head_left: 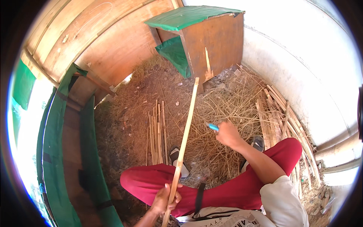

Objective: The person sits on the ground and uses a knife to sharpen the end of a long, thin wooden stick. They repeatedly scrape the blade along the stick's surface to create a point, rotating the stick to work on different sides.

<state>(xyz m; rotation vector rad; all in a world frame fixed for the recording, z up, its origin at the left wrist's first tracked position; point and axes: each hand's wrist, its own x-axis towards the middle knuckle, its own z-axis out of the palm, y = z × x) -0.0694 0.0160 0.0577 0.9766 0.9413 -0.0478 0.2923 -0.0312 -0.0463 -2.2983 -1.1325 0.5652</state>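
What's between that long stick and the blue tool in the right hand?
In the head view, no object fills the gap between the long stick and blue tool; straw-coloured strands show on the ground beyond.

Your stick [187, 125]: pale yellow-tan, plain. Small tool [213, 127] right of the stick: bright blue handle. Straw [215, 160] right of the stick: dull yellow. Thin slats [165, 132] just left of it: tan. Your trousers [227, 193], both sides of it: solid deep red. Your shirt [283, 204], right of its near end: off-white, dark print. Cabinet [217, 41] beyond its far end: brown, green top. Wall [298, 68] far right of it: white.
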